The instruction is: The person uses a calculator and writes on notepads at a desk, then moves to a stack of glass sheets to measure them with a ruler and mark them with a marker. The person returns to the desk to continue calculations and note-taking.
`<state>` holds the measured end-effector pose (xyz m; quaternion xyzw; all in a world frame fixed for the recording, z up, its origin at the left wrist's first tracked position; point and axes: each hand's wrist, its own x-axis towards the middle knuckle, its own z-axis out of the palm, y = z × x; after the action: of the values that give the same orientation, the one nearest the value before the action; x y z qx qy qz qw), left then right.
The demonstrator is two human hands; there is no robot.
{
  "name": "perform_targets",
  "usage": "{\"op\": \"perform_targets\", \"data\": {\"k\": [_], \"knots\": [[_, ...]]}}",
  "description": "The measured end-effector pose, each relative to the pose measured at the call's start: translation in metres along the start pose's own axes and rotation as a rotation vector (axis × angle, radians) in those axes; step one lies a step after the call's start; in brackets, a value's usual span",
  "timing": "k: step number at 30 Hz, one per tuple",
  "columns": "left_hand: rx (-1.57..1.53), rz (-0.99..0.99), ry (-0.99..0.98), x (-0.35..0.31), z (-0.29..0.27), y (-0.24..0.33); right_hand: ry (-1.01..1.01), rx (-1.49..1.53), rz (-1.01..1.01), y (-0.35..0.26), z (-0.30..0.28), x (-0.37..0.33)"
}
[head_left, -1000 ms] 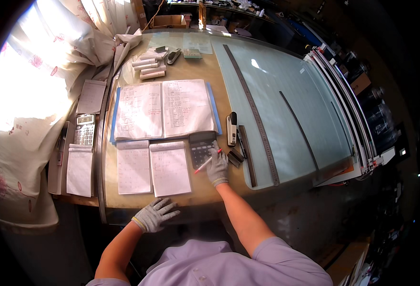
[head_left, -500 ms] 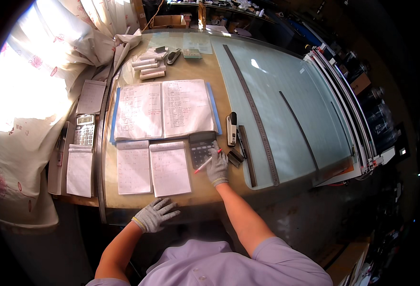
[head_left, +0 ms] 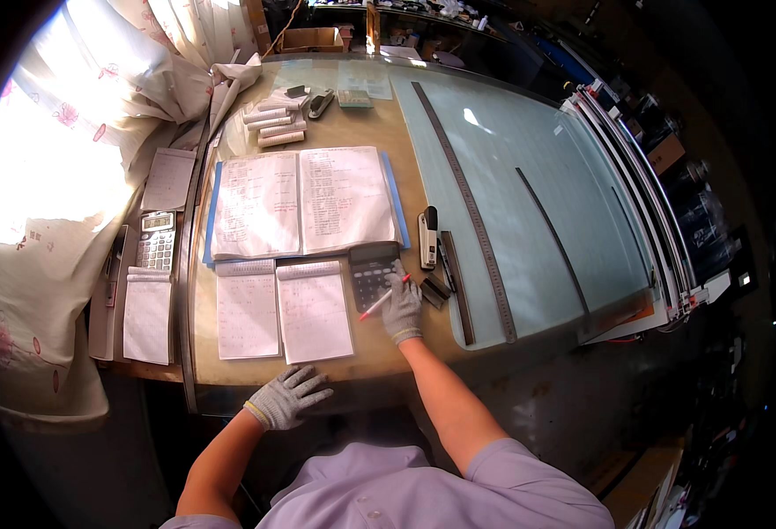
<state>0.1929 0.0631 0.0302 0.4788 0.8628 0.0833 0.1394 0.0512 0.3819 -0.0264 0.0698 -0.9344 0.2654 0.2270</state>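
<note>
My gloved right hand (head_left: 402,309) lies over the lower right of a dark calculator (head_left: 373,275), a finger reaching onto its keys. A white pen with red ends (head_left: 375,307) is held across that hand, slanting down to the left. My gloved left hand (head_left: 287,398) rests at the table's near edge, fingers spread and holding nothing. Just beyond it lie two small notepads, one on the left (head_left: 247,309) and one on the right (head_left: 315,313), both covered in handwriting. Behind them a blue-backed folder of written sheets (head_left: 344,198) lies spread flat.
A stapler (head_left: 427,238), a dark block (head_left: 434,291) and a short dark bar (head_left: 456,291) lie right of the calculator. Long rulers (head_left: 467,203) cross the pale green mat (head_left: 529,176). Rolled papers (head_left: 280,132) lie at the back. Left stand another calculator (head_left: 156,240) and a pad (head_left: 147,317).
</note>
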Motion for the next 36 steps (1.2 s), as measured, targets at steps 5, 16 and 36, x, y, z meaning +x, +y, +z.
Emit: {"op": "perform_targets", "data": {"k": [5,16,36], "knots": [[0.024,0.002,-0.01,0.0,0.004,-0.001,-0.003,-0.018,-0.003,0.001,0.001,-0.001],[0.01,0.001,0.006,0.0,-0.002,0.0,0.02,-0.026,-0.007,-0.003,-0.004,0.001],[-0.011,0.017,0.021,-0.001,0.006,-0.004,-0.171,0.149,-0.31,-0.027,-0.013,-0.04]]}}
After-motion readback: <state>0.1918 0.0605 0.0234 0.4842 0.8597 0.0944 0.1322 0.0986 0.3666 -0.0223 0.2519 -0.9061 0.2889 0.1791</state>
